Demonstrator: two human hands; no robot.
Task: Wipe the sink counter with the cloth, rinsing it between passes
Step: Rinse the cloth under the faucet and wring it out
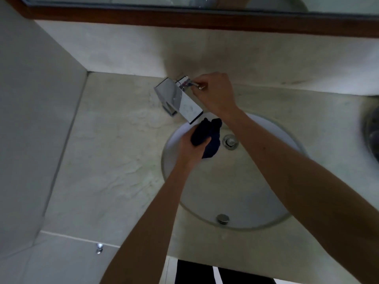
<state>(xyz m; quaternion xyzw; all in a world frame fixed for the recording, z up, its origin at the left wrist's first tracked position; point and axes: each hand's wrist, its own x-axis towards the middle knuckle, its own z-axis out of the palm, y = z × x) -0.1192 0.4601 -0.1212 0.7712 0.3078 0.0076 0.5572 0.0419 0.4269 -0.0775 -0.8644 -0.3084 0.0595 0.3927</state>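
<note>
- The counter (106, 160) is pale stone and fills most of the view, with a wall on the left and a wall behind it.
- A mirror (205, 2) with a brown wooden edge hangs on the back wall, at the very top.
- The sink (264, 214) is a round white bowl set into the counter, and both arms reach over it.
- The tap (180, 99) is shiny and square — it sticks out over the back of the sink.
- The right hand (217, 93) is at the back of the tap, and its fingers pinch the small tap handle (194, 85).
- The left hand (191, 147) grips the cloth (209, 138) tightly.
- The cloth is dark blue and bunched up — it is inside the sink, just under the end of the tap.
- The drain (230, 142) is a little metal ring, just beside the cloth.
</note>
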